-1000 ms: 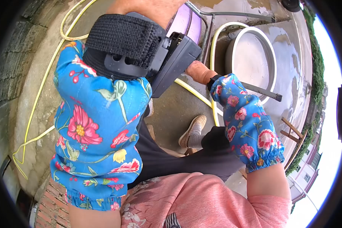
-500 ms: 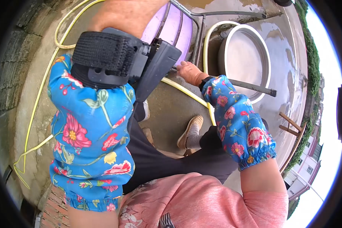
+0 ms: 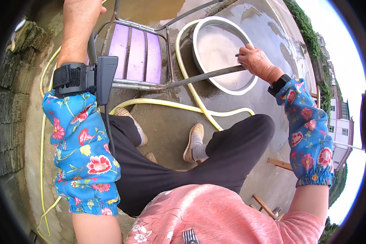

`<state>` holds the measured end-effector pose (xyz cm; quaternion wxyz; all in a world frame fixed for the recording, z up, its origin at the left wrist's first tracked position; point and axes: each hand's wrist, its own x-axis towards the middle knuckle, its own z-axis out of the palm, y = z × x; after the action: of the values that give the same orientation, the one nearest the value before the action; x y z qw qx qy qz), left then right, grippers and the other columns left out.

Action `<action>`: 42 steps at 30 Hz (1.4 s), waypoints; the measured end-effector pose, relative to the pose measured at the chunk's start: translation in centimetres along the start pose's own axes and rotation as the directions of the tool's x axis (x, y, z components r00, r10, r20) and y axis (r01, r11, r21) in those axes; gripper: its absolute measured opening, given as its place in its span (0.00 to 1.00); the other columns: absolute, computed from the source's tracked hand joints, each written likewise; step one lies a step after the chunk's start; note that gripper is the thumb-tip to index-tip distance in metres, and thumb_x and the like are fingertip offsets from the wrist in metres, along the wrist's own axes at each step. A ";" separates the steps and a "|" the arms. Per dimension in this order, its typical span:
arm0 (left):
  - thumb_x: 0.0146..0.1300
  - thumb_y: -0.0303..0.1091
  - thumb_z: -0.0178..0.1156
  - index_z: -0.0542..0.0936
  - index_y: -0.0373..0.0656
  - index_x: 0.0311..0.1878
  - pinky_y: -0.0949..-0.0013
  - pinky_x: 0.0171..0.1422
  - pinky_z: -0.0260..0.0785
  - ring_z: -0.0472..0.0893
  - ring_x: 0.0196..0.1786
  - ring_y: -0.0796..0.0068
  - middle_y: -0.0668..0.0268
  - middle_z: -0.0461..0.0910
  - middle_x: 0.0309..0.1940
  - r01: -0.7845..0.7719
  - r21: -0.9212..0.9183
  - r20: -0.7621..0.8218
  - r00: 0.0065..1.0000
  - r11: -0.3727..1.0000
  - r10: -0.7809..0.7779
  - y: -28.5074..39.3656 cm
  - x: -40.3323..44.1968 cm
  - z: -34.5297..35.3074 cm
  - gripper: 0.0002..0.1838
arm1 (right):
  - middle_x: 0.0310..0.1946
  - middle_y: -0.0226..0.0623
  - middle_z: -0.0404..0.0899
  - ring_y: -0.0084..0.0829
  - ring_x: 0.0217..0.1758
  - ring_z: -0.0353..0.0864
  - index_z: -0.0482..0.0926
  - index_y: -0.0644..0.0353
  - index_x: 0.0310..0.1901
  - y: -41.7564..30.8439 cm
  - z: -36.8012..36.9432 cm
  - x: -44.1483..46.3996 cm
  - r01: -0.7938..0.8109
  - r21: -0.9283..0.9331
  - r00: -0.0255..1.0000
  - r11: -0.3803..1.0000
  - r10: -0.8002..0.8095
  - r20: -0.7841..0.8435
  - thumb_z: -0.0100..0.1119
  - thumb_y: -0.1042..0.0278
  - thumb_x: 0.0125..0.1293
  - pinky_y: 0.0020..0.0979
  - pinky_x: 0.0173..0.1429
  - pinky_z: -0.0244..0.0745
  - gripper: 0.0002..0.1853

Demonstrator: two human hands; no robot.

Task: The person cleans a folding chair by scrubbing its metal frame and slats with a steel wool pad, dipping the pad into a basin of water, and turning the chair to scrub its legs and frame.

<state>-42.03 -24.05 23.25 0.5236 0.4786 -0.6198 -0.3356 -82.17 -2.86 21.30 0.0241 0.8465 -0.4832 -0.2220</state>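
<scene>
A metal-framed chair (image 3: 144, 57) with purple slats lies in front of my knees. My right hand (image 3: 254, 61) is closed round the end of its long tubular leg (image 3: 207, 76), above the rim of a round metal basin (image 3: 196, 44). A small dark tip pokes out by its fingertips, too small to name. My left hand (image 3: 83, 8) is at the top left edge, beside the chair frame; its fingers are mostly cut off. A black strapped device (image 3: 83, 79) sits on the left wrist. Pale, cloudy contents show in the basin.
A yellow hose (image 3: 162, 101) loops across the wet concrete between the chair, my feet and the basin, and runs down the left side. A stone wall (image 3: 8, 122) stands at the left. Wooden pieces (image 3: 279, 164) of some furniture are at the right, near my arm.
My hands have moved apart, the left one up and left, the right one to the right, onto the leg's end. The chair has shifted left and turned, and more of its slats show.
</scene>
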 end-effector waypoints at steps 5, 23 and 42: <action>0.62 0.38 0.61 0.79 0.43 0.48 0.76 0.28 0.67 0.79 0.26 0.81 0.67 0.81 0.33 0.043 0.058 -0.037 0.998 0.997 -0.041 0.9 -0.8 0.7 0.13 | 0.34 0.37 0.77 0.39 0.38 0.79 0.82 0.55 0.38 -2.2 1.9 -3.7 -0.443 0.740 0.378 0.506 0.854 -0.357 0.63 0.71 0.57 0.31 0.46 0.76 0.06; 0.66 0.31 0.56 0.73 0.42 0.50 0.77 0.24 0.64 0.77 0.23 0.80 0.66 0.78 0.29 0.065 0.086 -0.079 0.995 0.994 -0.058 -0.4 0.3 -1.7 0.11 | 0.39 0.34 0.77 0.25 0.43 0.72 0.74 0.65 0.50 -17.2 13.7 10.0 0.470 0.841 -0.103 -0.268 0.930 0.354 0.66 0.41 0.59 0.26 0.52 0.68 0.33; 0.63 0.43 0.64 0.69 0.50 0.23 0.76 0.20 0.57 0.67 0.16 0.82 0.75 0.65 0.13 0.026 -0.248 -0.215 0.973 0.968 -0.081 1.2 1.3 -4.4 0.18 | 0.32 0.33 0.77 0.27 0.30 0.79 0.73 0.62 0.47 -10.8 7.3 3.7 0.862 0.428 0.283 -0.272 0.958 0.040 0.64 0.76 0.59 0.31 0.39 0.78 0.16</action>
<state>-38.07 -24.48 25.77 0.6353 0.4620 -0.4979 -0.3674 -74.73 1.14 10.69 -0.3464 0.2157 -0.3637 0.8374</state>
